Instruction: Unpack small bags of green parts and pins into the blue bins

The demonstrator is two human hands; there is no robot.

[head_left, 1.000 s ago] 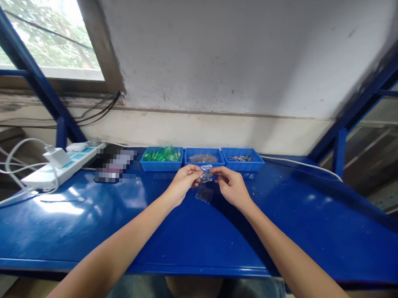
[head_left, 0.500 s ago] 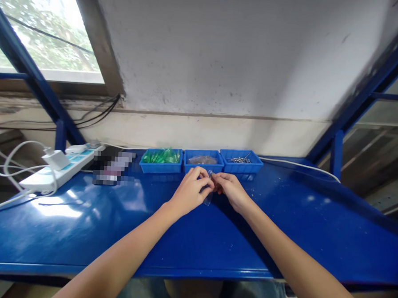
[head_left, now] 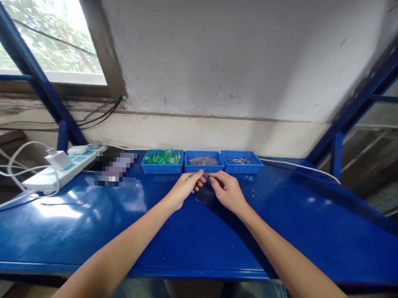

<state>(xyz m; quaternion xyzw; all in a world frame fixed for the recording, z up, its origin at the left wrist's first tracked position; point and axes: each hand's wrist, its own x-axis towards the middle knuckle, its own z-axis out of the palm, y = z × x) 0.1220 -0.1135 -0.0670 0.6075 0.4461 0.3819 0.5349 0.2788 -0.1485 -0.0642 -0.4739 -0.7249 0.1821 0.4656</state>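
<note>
A small clear plastic bag (head_left: 205, 197) hangs between my hands above the blue table. My left hand (head_left: 186, 187) is closed, its thumb and fingers pinching the bag near its top. My right hand (head_left: 226, 188) is closed too, thumb and forefinger pinched together at the bag's upper edge; whether anything else is in that pinch is too small to make out. Just behind the hands stand three blue bins: one with green packets (head_left: 163, 157), a middle one with clear plastic bags (head_left: 203, 161), and a right one with thin metal pieces (head_left: 241, 161).
On the left lies a white power strip (head_left: 59, 168) with a plugged-in charger (head_left: 58, 159) and loose white cables. A blurred-out dark object (head_left: 114, 167) is beside it. A white cable (head_left: 301, 163) runs along the wall at right. Blue frame posts rise at both sides.
My left hand has turned, its thumb now pointing up along the bag's top. More of the bag shows below the hands. My right hand's fingers have shifted to a pinch at the edge.
</note>
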